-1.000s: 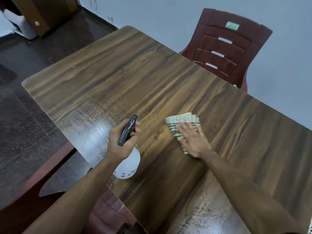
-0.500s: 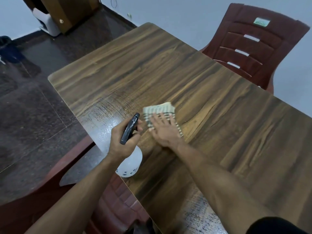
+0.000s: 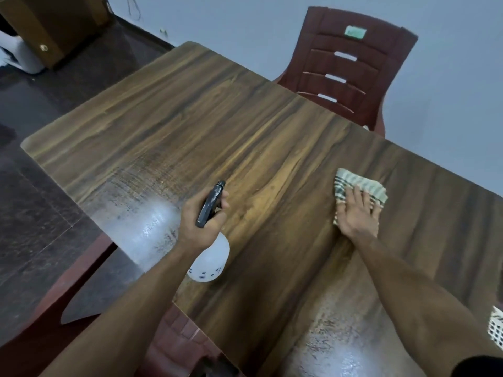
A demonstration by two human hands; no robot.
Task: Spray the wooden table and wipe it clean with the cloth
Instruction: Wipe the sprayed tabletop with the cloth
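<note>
the folded green-and-white striped cloth now lies toward the right of the dark, wood-grain table, well apart from the bottle, whereas half a second ago it was just beside the nozzle near the left; the right hand has swept it across, lying flat with its fingers spread and pressing the cloth down rather than curled round it. that reads as a wiping stroke in progress, with the middle band of the table probably covered. the left hand has its fingers closed round the black trigger head of the translucent white plastic spray bottle, held above the near-left edge, nozzle pointing away. pale, streaky wet sheen remains at the near-left and near-right of the top, so those patches likely need wiping yet. beyond the far edge stands a maroon plastic slatted chair against a pale wall; dark polished floor lies to the left.
</note>
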